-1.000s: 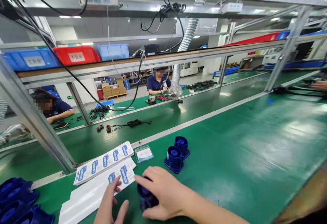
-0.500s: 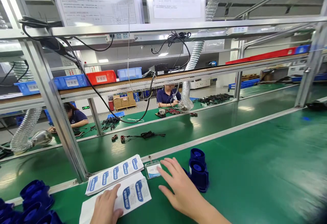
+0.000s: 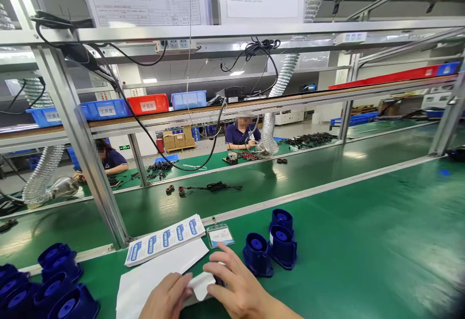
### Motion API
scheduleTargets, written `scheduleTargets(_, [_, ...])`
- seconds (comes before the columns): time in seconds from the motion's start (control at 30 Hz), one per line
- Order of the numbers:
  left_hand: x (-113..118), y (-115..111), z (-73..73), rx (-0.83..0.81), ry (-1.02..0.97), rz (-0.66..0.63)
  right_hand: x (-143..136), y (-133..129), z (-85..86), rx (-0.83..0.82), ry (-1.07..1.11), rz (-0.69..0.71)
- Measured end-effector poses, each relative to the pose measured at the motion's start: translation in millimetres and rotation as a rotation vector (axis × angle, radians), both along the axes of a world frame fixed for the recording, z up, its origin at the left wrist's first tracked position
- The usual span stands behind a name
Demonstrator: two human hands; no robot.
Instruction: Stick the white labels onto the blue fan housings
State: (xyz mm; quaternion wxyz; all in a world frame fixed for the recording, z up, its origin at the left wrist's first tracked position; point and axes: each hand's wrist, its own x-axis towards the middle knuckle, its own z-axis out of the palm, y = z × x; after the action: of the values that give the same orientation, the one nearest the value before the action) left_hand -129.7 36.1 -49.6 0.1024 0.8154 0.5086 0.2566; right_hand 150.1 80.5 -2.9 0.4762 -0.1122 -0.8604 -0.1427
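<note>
My left hand [image 3: 167, 294] pinches the left side of a curled white label sheet [image 3: 202, 285] just above the green bench. My right hand [image 3: 238, 280] grips its other side between thumb and fingers. The printed face is mostly turned away, so I cannot tell whether a sticker is parting from its backing. Under and behind my hands lies a blank white sheet [image 3: 160, 273]. A stack of blue-and-white printed label sheets [image 3: 165, 240] rests behind that. To the right of my right hand stand several dark blue plastic housings [image 3: 257, 255].
A badge in a clear holder [image 3: 220, 236] lies beside the label stack. More blue housings [image 3: 54, 287] crowd the left front. A metal post [image 3: 85, 149] rises at left. Shelf bins [image 3: 148, 103] and hanging cables are above. Two people [image 3: 242, 132] sit across the bench.
My hands have come together and lifted a label sheet that lay flat, curling it. My right hand moved down and left, uncovering a blue housing beside the others. The camera view shifted slightly.
</note>
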Motion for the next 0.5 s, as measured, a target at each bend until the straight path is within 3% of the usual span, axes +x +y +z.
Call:
scheduleTargets(0.13, [-9.1, 8.0, 36.1, -0.056, 0.14, 0.163, 7.9, -3.7, 8.7, -0.018, -0.023, 0.109])
scheduleTargets(0.3, [-6.5, 13.5, 53.3, -0.088, 0.232, 0.275, 13.4, -7.1, 16.0, -0.118, 0.019, 0.182])
scheduleTargets(0.4, [-18.0, 7.1, 74.9, -0.124, 0.312, 0.396, 14.6, -0.6, 8.3, -0.162, 0.038, 0.19])
scheduleTargets(0.5, [-51.7, -7.5, 106.1, -0.221, 0.417, 0.605, 12.7, 9.0, -7.0, -0.235, 0.052, 0.148])
